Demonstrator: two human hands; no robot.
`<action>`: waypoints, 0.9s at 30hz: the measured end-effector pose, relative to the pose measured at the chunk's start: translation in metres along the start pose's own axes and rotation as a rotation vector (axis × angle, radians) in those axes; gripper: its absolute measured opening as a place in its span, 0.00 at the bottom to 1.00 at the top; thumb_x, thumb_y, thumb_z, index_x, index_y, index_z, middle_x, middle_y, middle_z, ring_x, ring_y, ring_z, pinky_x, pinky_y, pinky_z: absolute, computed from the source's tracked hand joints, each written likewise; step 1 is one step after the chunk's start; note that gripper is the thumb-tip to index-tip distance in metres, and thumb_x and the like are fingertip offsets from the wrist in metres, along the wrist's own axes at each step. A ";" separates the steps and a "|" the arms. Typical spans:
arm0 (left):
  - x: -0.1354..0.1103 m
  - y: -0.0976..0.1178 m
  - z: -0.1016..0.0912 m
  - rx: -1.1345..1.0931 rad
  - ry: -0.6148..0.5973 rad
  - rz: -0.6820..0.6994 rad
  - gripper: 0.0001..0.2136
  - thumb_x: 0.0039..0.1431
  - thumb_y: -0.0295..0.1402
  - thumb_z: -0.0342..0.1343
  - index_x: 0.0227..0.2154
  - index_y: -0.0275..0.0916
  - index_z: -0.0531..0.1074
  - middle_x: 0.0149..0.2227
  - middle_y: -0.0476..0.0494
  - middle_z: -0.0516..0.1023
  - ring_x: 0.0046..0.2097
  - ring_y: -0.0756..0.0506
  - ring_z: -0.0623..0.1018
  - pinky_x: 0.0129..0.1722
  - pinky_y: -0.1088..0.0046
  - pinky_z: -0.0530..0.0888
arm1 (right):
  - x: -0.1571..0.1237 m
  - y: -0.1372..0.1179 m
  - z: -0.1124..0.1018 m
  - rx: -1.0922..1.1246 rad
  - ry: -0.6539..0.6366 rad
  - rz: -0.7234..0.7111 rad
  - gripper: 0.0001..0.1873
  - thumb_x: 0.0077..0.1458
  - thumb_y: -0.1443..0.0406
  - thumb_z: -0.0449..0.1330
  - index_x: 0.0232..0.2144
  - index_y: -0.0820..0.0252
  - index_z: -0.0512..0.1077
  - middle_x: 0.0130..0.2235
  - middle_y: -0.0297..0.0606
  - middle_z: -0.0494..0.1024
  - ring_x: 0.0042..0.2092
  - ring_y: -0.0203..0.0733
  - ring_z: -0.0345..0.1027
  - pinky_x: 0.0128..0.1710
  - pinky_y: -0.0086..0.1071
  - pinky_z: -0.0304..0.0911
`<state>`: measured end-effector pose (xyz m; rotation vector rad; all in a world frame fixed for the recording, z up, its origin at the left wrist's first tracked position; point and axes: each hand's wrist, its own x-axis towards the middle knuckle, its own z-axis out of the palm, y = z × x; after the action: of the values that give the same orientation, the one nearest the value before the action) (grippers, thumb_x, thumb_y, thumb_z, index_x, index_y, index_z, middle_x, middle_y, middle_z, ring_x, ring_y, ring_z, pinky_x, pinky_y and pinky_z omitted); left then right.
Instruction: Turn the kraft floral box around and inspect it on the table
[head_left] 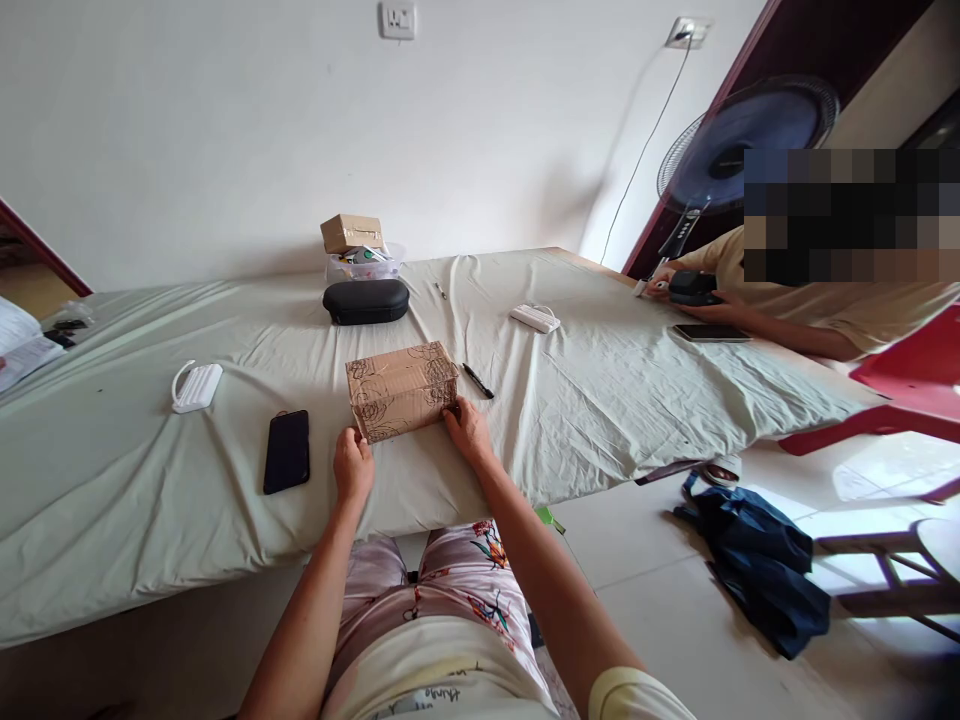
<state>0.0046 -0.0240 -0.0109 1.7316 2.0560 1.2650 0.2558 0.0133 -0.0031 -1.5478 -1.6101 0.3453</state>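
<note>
A brown cardboard box (403,392) with dark swirling flower drawings lies on the cloth in front of me. My left hand (353,466) is closed on its near left corner, thumb along the edge. At the near right corner, my right hand (469,432) grips the box, its fingertips partly hidden. Just right of the box is a black pen (478,381). A dark smartphone (287,452) lies flat to the left of my left hand.
The table carries a wrinkled pale green cloth (585,420). Behind the box are a black zip case (366,302) and a plastic tub (365,265) with a small carton (351,233). White corded blocks (198,388) lie left and right. Another person's hands (720,305) hold a black object.
</note>
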 end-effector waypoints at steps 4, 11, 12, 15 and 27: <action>0.001 -0.002 0.000 -0.001 0.017 -0.005 0.05 0.62 0.25 0.49 0.37 0.42 0.68 0.41 0.37 0.78 0.47 0.37 0.80 0.50 0.59 0.74 | 0.000 0.003 0.002 0.019 0.018 -0.008 0.24 0.56 0.70 0.54 0.54 0.61 0.73 0.51 0.49 0.81 0.51 0.52 0.74 0.57 0.45 0.69; 0.001 -0.005 0.002 -0.007 0.074 -0.002 0.06 0.61 0.24 0.50 0.36 0.42 0.67 0.39 0.39 0.77 0.46 0.38 0.79 0.50 0.59 0.75 | -0.001 0.004 0.004 0.105 0.048 0.039 0.23 0.57 0.68 0.54 0.54 0.57 0.75 0.53 0.45 0.82 0.50 0.50 0.76 0.57 0.46 0.70; 0.001 -0.006 0.002 -0.009 0.083 -0.001 0.06 0.60 0.24 0.50 0.36 0.43 0.67 0.38 0.40 0.77 0.46 0.38 0.79 0.50 0.59 0.75 | -0.001 0.004 0.005 0.111 0.052 0.042 0.22 0.58 0.68 0.54 0.54 0.56 0.75 0.53 0.45 0.82 0.50 0.49 0.76 0.57 0.45 0.70; 0.002 -0.006 0.002 -0.008 0.084 -0.003 0.06 0.61 0.25 0.50 0.36 0.43 0.67 0.39 0.40 0.78 0.46 0.39 0.80 0.50 0.60 0.75 | 0.000 0.004 0.007 0.116 0.050 0.044 0.23 0.57 0.68 0.54 0.54 0.56 0.75 0.51 0.43 0.82 0.50 0.49 0.76 0.57 0.45 0.70; 0.002 -0.002 -0.003 0.000 0.071 -0.007 0.06 0.61 0.25 0.50 0.37 0.42 0.67 0.40 0.39 0.79 0.47 0.39 0.80 0.50 0.61 0.76 | 0.001 0.001 0.002 0.109 0.010 0.046 0.21 0.58 0.67 0.54 0.53 0.57 0.76 0.51 0.45 0.82 0.52 0.50 0.74 0.57 0.45 0.69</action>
<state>0.0012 -0.0235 -0.0095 1.7009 2.0990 1.3433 0.2554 0.0154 -0.0049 -1.5029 -1.5243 0.4428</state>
